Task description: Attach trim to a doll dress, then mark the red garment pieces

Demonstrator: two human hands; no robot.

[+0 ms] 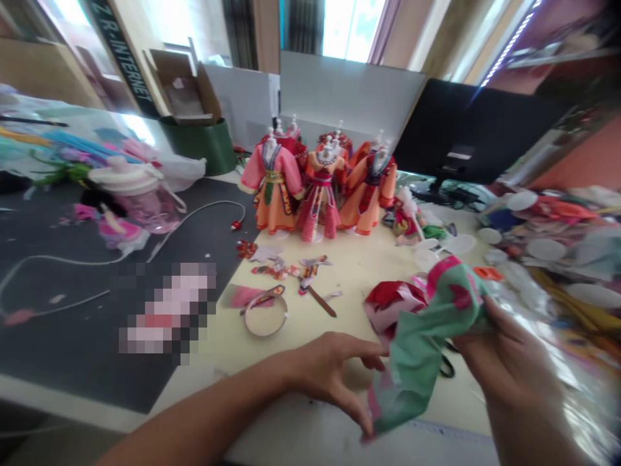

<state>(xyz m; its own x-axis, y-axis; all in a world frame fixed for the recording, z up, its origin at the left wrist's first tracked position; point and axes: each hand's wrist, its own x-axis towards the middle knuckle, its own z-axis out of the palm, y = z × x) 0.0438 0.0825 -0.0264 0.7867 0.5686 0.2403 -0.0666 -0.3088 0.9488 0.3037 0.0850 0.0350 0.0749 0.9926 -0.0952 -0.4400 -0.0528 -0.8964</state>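
Observation:
My right hand (509,369) holds a small green garment with pink trim and a red lining (427,330) above the table, fingers closed round its upper right part. My left hand (334,375) reaches across from the lower left; its thumb and fingertips pinch the garment's lower hem near the table edge. Scissors lie partly hidden under the cloth, only a dark handle loop (446,369) showing.
Several small mannequins in pink and orange robes (315,188) stand at the table's middle back. Fabric scraps (286,265), a ribbon ring (266,315) and a brown stick (323,302) lie before them. A black mat (58,323) with white cable is left, a monitor (466,129) behind, cluttered materials (557,259) right.

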